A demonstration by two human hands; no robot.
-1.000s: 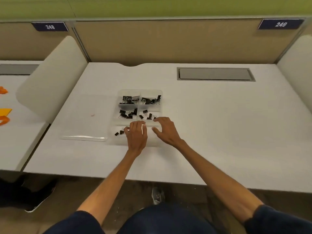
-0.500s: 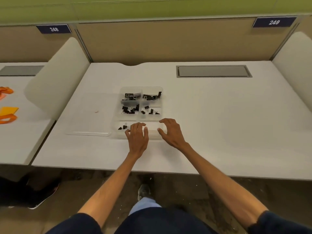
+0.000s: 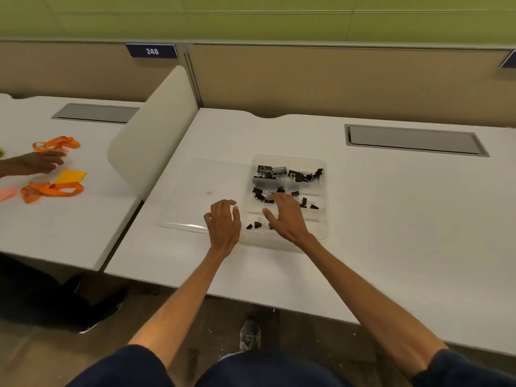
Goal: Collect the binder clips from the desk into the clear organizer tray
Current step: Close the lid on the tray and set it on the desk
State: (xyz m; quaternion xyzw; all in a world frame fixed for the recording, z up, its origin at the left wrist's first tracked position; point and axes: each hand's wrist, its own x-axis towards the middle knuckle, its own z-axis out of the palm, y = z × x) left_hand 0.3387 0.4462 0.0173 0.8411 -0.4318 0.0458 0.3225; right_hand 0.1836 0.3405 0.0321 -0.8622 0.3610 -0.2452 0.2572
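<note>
Left hand (image 3: 223, 227) hovers open and empty by the clear lid (image 3: 195, 191), right hand (image 3: 287, 216) spreads empty over the organizer tray (image 3: 321, 219), seemingly steadying it, binder clips (image 3: 279, 174) sorted inside its compartments.

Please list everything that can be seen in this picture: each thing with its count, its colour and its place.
clear organizer tray: one, transparent, middle of the near desk.
binder clips: many, black, spread over the tray's compartments; exact count unclear.
clear lid: one, transparent, flat on the desk left of the tray.
desk: one, white, with a grey cable hatch.
divider panel: one, cream, between the two desks.
orange straps: two, on the left desk.
number sign: one, dark blue, reads 248.
another person's hand: one, left desk.
left hand: open, beside the tray.
right hand: open, over the tray.
</note>
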